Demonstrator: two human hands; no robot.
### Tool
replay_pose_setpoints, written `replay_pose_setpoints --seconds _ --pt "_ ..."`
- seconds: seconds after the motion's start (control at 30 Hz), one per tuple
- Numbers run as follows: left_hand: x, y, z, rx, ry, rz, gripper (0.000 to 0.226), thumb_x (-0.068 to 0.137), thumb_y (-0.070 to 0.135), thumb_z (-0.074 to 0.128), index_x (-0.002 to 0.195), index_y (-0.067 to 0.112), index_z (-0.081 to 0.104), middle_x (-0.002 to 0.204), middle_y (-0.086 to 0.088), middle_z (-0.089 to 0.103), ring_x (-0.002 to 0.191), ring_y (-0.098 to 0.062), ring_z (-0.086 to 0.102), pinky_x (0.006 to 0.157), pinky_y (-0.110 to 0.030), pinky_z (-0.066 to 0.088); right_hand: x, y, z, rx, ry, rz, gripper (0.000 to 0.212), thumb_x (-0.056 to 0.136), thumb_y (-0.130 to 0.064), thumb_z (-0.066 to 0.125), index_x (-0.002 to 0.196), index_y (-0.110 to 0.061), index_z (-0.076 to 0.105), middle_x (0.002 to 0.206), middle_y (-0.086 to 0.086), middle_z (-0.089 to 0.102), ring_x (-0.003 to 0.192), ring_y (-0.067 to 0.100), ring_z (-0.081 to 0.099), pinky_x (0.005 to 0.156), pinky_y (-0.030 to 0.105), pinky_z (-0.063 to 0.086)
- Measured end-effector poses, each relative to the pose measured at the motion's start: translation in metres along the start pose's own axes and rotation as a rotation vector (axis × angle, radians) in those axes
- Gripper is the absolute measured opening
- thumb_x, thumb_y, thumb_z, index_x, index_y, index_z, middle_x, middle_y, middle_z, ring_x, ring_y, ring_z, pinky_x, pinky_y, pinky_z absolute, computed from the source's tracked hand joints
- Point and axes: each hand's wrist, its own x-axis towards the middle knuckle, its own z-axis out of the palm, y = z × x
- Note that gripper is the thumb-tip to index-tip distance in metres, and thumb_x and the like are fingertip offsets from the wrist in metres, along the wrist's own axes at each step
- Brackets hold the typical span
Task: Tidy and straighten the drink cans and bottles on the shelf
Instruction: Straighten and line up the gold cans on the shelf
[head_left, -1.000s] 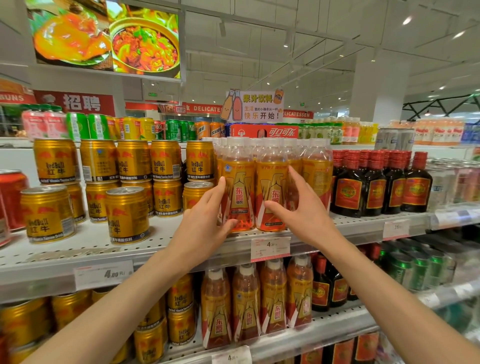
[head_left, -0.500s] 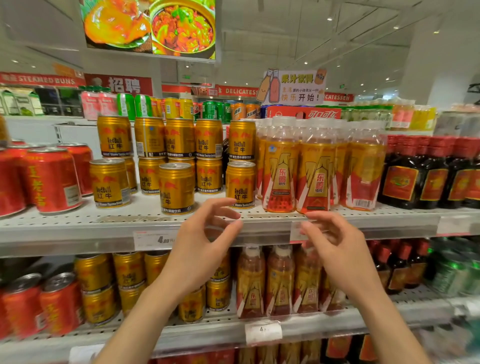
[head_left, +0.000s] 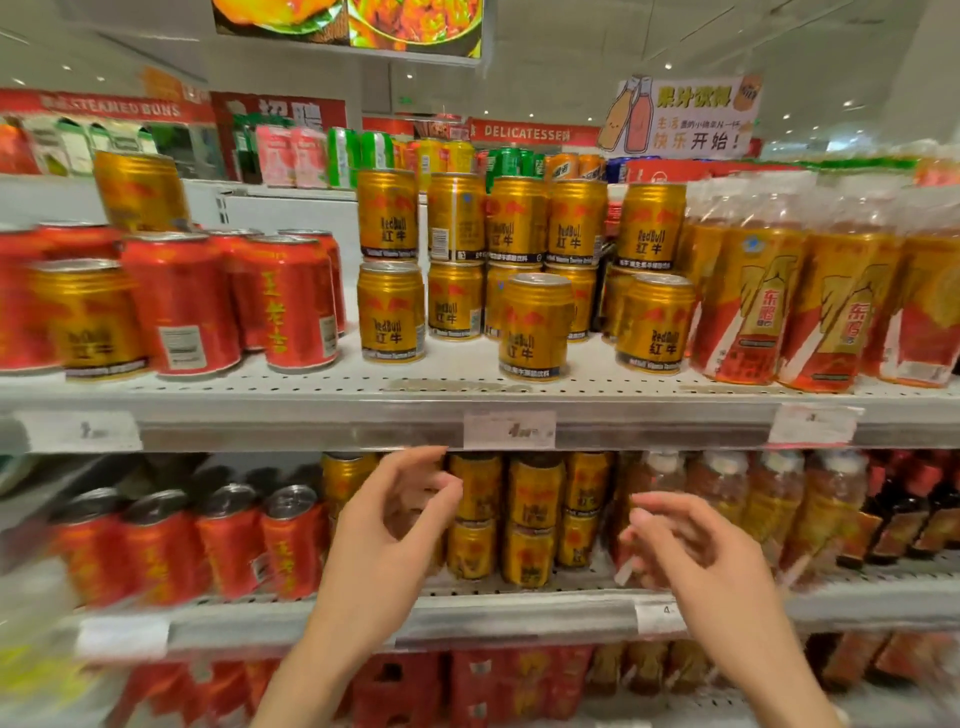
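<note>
Gold Red Bull cans (head_left: 535, 325) stand in stacked, uneven rows at the middle of the upper shelf (head_left: 467, 387). Red herbal-tea cans (head_left: 291, 301) sit to their left, with one stray gold can (head_left: 88, 319) among them. Orange drink bottles (head_left: 748, 301) stand at the right. My left hand (head_left: 387, 540) and my right hand (head_left: 696, 561) hover below that shelf, in front of the lower shelf's gold cans (head_left: 530, 519). Both hands hold nothing, with fingers apart and loosely curled.
The lower shelf (head_left: 519, 613) carries red cans at the left, orange bottles and dark bottles (head_left: 909, 519) at the right. Price tags (head_left: 509, 430) line the shelf edges. Red packs fill the bottom row. Signs and more cans stand behind the upper shelf.
My hands let go of the orange bottles and dropped below the upper shelf. My view swung left, bringing the red cans into sight.
</note>
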Motion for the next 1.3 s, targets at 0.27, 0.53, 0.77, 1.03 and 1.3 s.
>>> replay_pose_setpoints --seconds 0.27,0.53,0.77,1.03,1.3 --pt "0.01 -0.02 -0.119 -0.047 -0.09 0.003 0.023 0.09 0.019 0.071 0.11 0.031 0.068 0.092 0.005 0.075 0.09 -0.013 0.071 0.083 -0.024 0.056 -0.046 -0.039 0.118 0.0 0.064 0.022 0.008 0.094 -0.017 0.067 0.098 -0.016 0.074 0.078 0.005 0.076 0.069 0.023 0.071 0.062 0.026 0.058" --pt "0.023 -0.014 -0.19 -0.021 -0.152 0.072 0.025 0.092 0.021 0.069 0.112 0.036 0.065 0.095 0.012 0.073 0.094 -0.011 0.069 0.084 -0.022 0.055 -0.065 -0.087 0.188 -0.126 0.077 -0.116 0.008 0.093 -0.026 0.068 0.097 -0.03 0.073 0.083 -0.006 0.077 0.077 0.011 0.071 0.076 0.032 0.058" --pt "0.055 0.01 -0.221 0.345 -0.073 0.383 0.03 0.09 0.028 0.07 0.119 0.035 0.062 0.098 0.021 0.066 0.099 -0.001 0.064 0.08 -0.014 0.051 -0.013 -0.155 0.21 -0.442 0.095 -0.45 0.013 0.094 -0.033 0.067 0.107 -0.034 0.066 0.098 -0.018 0.067 0.093 -0.004 0.061 0.073 0.01 0.051" --pt "0.122 0.049 -0.247 0.956 0.07 0.781 0.05 0.085 0.035 0.073 0.127 0.012 0.061 0.118 -0.008 0.058 0.108 -0.025 0.057 0.087 -0.04 0.053 0.085 -0.19 0.214 -0.983 0.028 -0.634 0.054 0.092 -0.046 0.066 0.138 -0.021 0.052 0.143 0.0 0.049 0.136 0.018 0.041 0.113 0.036 0.038" --pt "0.151 0.067 -0.256 1.143 -0.059 0.597 0.076 0.082 0.067 0.054 0.146 0.027 0.039 0.139 -0.001 0.047 0.116 -0.022 0.053 0.101 -0.04 0.045 0.108 -0.193 0.207 -1.049 -0.151 -0.574 0.054 0.089 -0.053 0.068 0.131 -0.031 0.043 0.132 -0.005 0.049 0.094 0.013 0.061 0.081 0.03 0.056"
